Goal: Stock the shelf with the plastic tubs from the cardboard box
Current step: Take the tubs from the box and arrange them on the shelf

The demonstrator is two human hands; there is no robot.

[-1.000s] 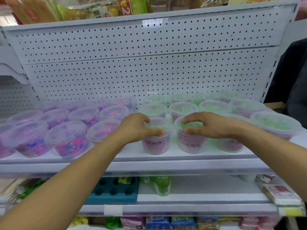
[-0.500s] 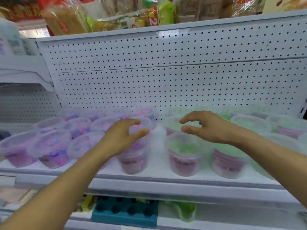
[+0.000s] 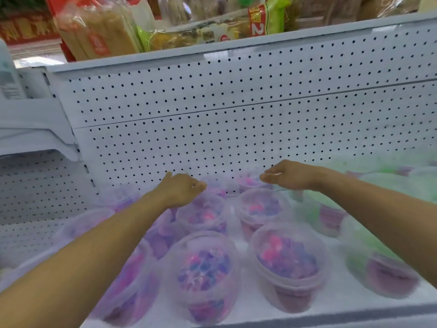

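Clear plastic tubs of purple and pink beads [image 3: 203,273] stand in rows on the white shelf [image 3: 331,301], with green-filled tubs [image 3: 378,268] at the right. My left hand [image 3: 182,189] hovers over a purple tub in the back rows, fingers loosely curled, holding nothing. My right hand [image 3: 289,175] hangs above the rearmost purple tubs, fingers relaxed and empty. The cardboard box is out of view.
A white pegboard back panel [image 3: 236,114] rises behind the tubs. Bagged food packets [image 3: 106,31] lie on the shelf above. Another white shelf bracket [image 3: 35,129] juts out at the left.
Both hands let go of the front tubs and lifted, reaching toward the back rows. The view shifted left and closer, over the purple tubs.
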